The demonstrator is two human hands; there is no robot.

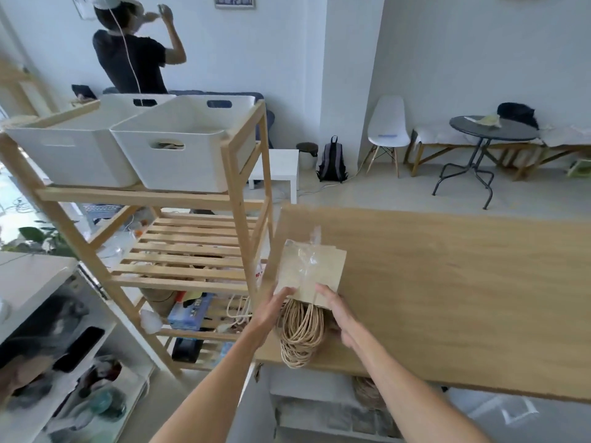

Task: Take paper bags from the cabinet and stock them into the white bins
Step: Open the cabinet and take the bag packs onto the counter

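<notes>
At far left a white cabinet (48, 362) holds blurred dark items on its shelves. Beside it stands a wooden rack (236, 199), and on its top shelf sit two white bins (179, 161) side by side, touching, their handle cut-outs facing the camera; the slatted shelves lower down carry a blue box (188, 310) and loose cord. Behind the rack a person (134, 59) in a dark shirt stands with their back turned. Just right of the rack, on the near left corner of a wooden table (447, 289), lies a bundle of brown paper bags (315, 273) wrapped in clear plastic; it lies flat, its long axis running from the camera away across the table, with the twisted paper handles (300, 334) pointing toward the camera and hanging over the table's near edge. The left hand (271, 311) touches the bundle's left lower corner with fingers nearly straight. The right hand (339, 311) rests on the lower right edge of the bags, fingers loosely extended; whether the thumb grips underneath cannot be told. Farther right, by the wall, stand a backpack (332, 161), a white chair (387, 129) and a round dark table (492, 131).
</notes>
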